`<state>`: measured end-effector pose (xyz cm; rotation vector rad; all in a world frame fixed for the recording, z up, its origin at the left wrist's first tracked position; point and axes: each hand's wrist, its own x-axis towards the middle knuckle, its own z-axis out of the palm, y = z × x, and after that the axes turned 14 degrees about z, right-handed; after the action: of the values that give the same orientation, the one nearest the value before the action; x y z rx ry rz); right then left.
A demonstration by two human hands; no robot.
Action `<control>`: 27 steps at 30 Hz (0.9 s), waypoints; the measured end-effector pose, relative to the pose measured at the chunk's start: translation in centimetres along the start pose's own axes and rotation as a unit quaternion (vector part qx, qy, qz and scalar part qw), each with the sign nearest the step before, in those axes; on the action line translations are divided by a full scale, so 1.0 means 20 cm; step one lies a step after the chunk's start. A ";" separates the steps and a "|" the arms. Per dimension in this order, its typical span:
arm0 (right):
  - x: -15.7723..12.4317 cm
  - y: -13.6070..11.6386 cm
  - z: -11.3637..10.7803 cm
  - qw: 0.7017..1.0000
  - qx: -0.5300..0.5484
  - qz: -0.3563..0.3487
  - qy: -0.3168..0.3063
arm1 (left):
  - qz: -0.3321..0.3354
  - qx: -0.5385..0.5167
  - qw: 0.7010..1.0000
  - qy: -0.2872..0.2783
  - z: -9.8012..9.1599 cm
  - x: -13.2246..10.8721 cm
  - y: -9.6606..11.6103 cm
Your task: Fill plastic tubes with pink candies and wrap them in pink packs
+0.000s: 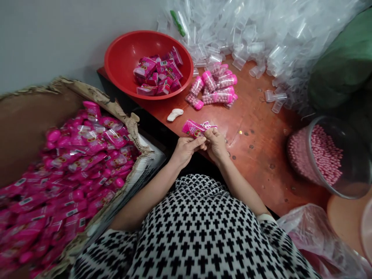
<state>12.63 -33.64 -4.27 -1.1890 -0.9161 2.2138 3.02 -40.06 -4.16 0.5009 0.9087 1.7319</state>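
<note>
A pink printed plastic wrapper (192, 128) is pinched between my two hands over the table's near edge. My left hand (186, 150) is closed on its lower left part, thumb on top. With fingers bent, my right hand (216, 145) grips its right end, where a shiny piece sticks out. Whether anything is inside the wrapper, I cannot tell. Just beyond my hands lies a small white twisted piece (175, 114). Behind it is a pile of clear tubes of pink beads with pink caps (217, 97).
A red bowl (116, 73) at the back left holds pink packets. At left, a torn cardboard box (29, 112) is full of wrapped pink tubes. Empty clear tubes (241, 38) heap up at the back. A clear tub (354, 166) of pink beads (324, 155) stands right on the table (261, 135).
</note>
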 end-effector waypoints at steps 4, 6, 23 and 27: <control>-0.01 -0.03 0.06 0.997 -0.023 0.044 -0.063 | 0.022 0.003 1.000 0.008 -0.01 -0.03 0.06; -0.03 -0.05 0.06 0.995 -0.035 0.044 -0.079 | 0.086 -0.025 0.994 0.070 -0.02 -0.06 0.15; -0.46 0.11 -0.63 0.787 -0.449 -0.209 0.366 | 0.029 0.399 0.858 -0.323 -0.05 -0.29 -0.22; -0.42 0.11 -0.62 0.771 -0.479 -0.221 0.355 | 0.053 0.508 0.802 -0.310 -0.08 -0.26 -0.23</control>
<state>27.37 -36.60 -6.36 -1.7716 -1.7717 0.6928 6.48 -44.79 -8.30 1.7305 1.2622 0.8895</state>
